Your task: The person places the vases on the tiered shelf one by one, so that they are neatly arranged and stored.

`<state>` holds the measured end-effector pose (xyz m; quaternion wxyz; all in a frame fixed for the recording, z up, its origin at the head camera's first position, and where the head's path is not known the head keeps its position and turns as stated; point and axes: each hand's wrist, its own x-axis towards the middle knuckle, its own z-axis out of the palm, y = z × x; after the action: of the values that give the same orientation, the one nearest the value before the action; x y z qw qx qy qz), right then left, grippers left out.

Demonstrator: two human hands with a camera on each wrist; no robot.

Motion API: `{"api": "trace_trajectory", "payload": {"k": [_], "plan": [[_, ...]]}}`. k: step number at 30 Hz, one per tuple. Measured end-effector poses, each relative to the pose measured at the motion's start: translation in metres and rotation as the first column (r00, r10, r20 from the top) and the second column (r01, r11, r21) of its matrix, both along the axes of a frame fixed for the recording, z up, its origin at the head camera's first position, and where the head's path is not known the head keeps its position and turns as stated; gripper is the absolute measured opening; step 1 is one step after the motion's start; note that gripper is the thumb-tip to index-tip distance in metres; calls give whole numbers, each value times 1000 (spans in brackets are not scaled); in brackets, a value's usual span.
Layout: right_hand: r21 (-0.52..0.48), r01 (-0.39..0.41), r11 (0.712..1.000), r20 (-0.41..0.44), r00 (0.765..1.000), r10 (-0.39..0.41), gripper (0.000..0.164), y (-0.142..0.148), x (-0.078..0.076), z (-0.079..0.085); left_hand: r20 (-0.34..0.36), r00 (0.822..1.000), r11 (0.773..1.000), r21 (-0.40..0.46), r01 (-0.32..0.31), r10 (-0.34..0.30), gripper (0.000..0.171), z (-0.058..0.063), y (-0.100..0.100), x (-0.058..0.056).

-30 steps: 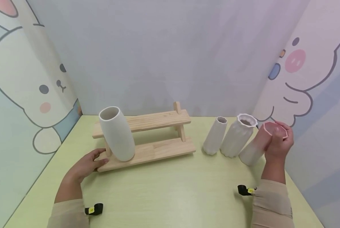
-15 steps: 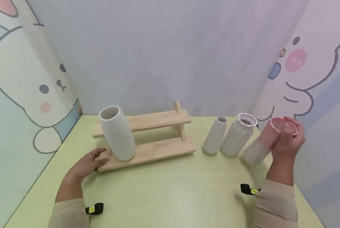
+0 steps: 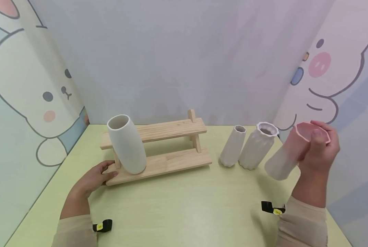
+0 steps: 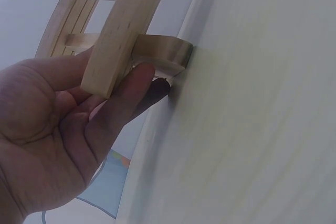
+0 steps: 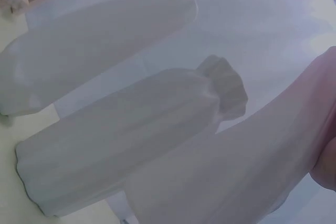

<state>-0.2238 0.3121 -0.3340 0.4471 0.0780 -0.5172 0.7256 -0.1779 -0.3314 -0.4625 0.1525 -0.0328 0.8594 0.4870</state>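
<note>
Pink-and-white vase [image 3: 285,155] is gripped near its rim by the right hand [image 3: 321,151], just right of the ruffled vase [image 3: 256,149], which could be toppled by a leftward swing; wooden rack [image 3: 177,160] is gripped at its left end by the left hand [image 3: 94,176].

Both arms [image 3: 310,187] are out front, pretty far apart. Left hand [image 3: 92,176] is down low, thumb and fingers gripping; right hand [image 3: 322,152] sits higher, gripping too.

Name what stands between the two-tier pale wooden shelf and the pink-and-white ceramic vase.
From shelf to pink-and-white vase, the head view shows a slim, tapering white ceramic vase, then a wider, ribbed white ceramic vase.
</note>
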Motion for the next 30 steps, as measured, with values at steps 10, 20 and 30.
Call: {"api": "trace_trajectory", "payload": {"k": [10, 20, 30], "plan": [[-46, -151, 987, -52, 987, 149, 39, -27, 11, 15, -5, 1000, 1000, -1, 3, -3, 80, 0, 0, 0], [-59, -290, 955, -85, 955, 284, 38, -47, 10, 16, -9, 1000, 1000, -20, 10, -10, 83, 1, 0, 2], [19, -415, 910, -91, 905, 415, 38, -64, 12, 12, -6, 1000, 1000, -26, 10, -11, 83, 1, 0, 2]]}}
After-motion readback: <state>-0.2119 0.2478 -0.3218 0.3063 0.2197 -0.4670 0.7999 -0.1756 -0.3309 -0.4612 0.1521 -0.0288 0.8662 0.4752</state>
